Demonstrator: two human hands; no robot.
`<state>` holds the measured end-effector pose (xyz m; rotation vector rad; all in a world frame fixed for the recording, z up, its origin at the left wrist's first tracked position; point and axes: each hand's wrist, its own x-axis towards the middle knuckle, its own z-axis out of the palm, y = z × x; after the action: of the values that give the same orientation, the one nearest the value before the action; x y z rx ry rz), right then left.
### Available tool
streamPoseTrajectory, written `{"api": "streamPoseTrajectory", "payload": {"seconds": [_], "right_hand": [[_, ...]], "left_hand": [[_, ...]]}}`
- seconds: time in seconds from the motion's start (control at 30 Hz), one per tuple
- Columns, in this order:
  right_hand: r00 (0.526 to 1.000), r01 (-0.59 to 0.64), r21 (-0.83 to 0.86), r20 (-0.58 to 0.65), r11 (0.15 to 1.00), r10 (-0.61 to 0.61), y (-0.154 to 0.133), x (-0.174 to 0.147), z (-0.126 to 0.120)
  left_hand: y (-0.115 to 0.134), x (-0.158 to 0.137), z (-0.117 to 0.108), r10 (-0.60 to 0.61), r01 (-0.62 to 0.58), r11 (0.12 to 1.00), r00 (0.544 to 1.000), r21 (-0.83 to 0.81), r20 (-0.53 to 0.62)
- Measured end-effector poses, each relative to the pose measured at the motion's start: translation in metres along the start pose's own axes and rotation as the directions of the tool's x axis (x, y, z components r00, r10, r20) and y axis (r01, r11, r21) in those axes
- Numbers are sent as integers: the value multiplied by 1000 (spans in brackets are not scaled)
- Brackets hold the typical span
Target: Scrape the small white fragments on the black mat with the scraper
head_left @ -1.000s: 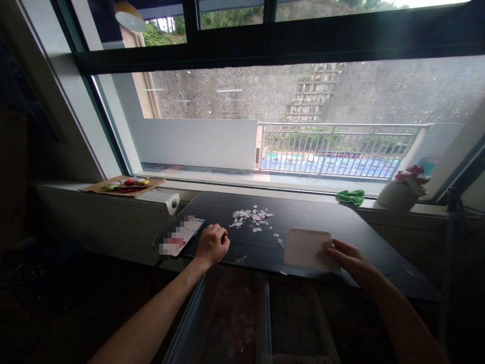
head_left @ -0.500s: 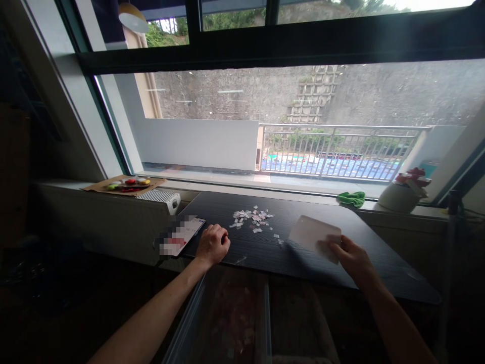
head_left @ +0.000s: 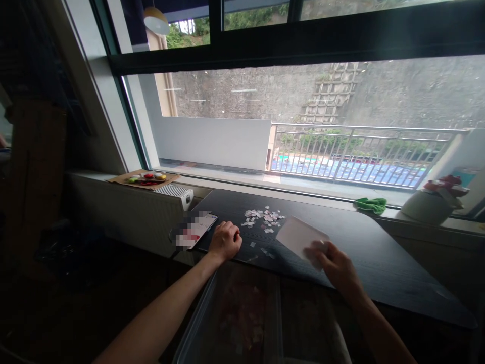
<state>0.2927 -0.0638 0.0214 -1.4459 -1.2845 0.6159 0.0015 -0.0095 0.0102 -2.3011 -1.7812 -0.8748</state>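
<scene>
My right hand [head_left: 333, 260] grips a pale translucent flat sheet [head_left: 296, 233] by its right end, tilted low over the dark table [head_left: 364, 253]. The sheet's left edge is beside a scattered heap of small whitish scraps [head_left: 267, 217]. A few loose scraps [head_left: 266, 252] lie closer to the front edge, left of the sheet. My left hand [head_left: 226, 240] is curled into a fist at the table's front edge, with no object visible in it. Just left of it lies a phone [head_left: 197, 231], partly blurred out.
Below the front edge is a clear plastic box [head_left: 281, 323] with scraps dimly visible inside. A green cloth [head_left: 371, 205] and a rounded pale pot [head_left: 430, 205] sit on the windowsill. Colourful items [head_left: 149, 177] lie on brown cardboard at left, near a radiator [head_left: 175, 194].
The sheet in my right hand has moved left, towards the heap. Loose scraps near it have shifted left and nearer the front edge. My left fist stays put; the view has turned slightly left.
</scene>
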Motion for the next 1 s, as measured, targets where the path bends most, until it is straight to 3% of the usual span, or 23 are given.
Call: {"api": "streamPoseTrajectory", "payload": {"seconds": [0.1, 0.27, 0.37, 0.53, 0.77, 1.0], "right_hand": [[999, -45, -47, 15, 998, 45, 4, -3, -11], [970, -175, 153, 196, 973, 144, -2, -16, 3], [960, -219, 237, 228, 946, 165, -9, -12, 10], [981, -181, 214, 106, 960, 161, -6, 13, 18], [966, -113, 156, 249, 981, 72, 7, 13, 26], [997, -81, 116, 19, 990, 80, -3, 8, 21]], "left_hand": [[1, 0, -1, -3, 3, 1000, 1000, 1, -1], [1, 0, -1, -8, 8, 1000, 1000, -8, -1], [1, 0, 0, -6, 6, 1000, 1000, -5, -2], [0, 0, 1, -14, 14, 1000, 1000, -4, 1], [0, 0, 1, -13, 13, 1000, 1000, 11, 6], [-1, 0, 1, -22, 22, 1000, 1000, 18, 7]]}}
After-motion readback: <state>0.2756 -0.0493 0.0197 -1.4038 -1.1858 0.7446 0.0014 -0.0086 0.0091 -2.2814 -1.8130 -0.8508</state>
